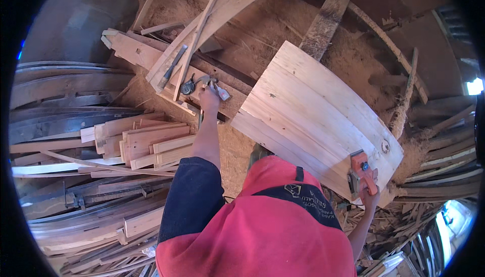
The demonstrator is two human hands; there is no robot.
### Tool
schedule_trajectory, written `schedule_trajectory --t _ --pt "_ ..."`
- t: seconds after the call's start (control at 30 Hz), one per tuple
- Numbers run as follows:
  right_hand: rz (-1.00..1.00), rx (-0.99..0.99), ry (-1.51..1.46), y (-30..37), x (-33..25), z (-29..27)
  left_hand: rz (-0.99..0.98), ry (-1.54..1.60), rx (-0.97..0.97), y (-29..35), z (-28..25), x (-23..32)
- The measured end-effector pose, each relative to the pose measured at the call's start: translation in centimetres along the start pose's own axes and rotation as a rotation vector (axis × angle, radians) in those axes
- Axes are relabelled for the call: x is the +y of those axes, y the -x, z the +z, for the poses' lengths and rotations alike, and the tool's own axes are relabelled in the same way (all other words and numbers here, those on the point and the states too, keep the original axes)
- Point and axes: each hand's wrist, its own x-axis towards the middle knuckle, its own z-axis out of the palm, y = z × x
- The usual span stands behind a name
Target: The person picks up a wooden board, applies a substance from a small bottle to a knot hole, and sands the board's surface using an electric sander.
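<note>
My left hand is closed around what looks like a hammer, its head showing past my fingers and its handle below my wrist. Beside it on the beam lie a dark tape measure and a small white packet. A chisel-like tool rests farther left. Over on the right, my right hand grips the rear handle of a red electric planer. That planer sits on the near right end of a wide panel of joined pale boards.
A thick wooden beam runs under the panel's left side, with a curved plank and a thin strip across it. Cut boards are stacked at left. Sawdust covers the ground beyond. Timber piles line both sides.
</note>
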Motion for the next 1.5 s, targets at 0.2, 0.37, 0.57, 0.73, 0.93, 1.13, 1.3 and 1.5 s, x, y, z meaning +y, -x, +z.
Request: schedule_trajectory --t 0.2,0.37,0.57,0.73,0.93,1.13,1.3,1.5 --pt "0.007 0.017 -0.049 -0.1 1.6 0.7 0.025 0.291 -0.035 -0.6 -0.5 -2.4" --pt "0.046 0.055 -0.214 0.1 0.4 1.2 -0.294 1.275 -0.224 0.7 -4.7 -1.6" --pt "0.107 -0.022 -0.258 -0.1 1.1 1.1 -0.148 1.501 -0.159 2.6 -11.4 2.3" --pt "-0.003 0.096 -0.13 -0.3 3.7 1.4 -0.079 1.372 -0.048 2.0 -10.2 2.3" --pt "-0.066 0.128 0.029 -0.5 4.6 1.2 -0.103 0.705 0.079 0.0 -0.2 -4.3" --pt "0.055 0.014 -0.247 -0.2 2.3 1.1 -0.225 0.45 0.182 0.7 1.1 -3.4" --pt "0.104 0.055 -0.32 0.2 0.9 1.4 0.041 0.195 0.051 2.4 -0.6 2.3" --pt "-0.011 -0.019 -0.215 -0.8 3.4 0.9 -0.119 0.146 -0.007 2.1 0.4 4.0"
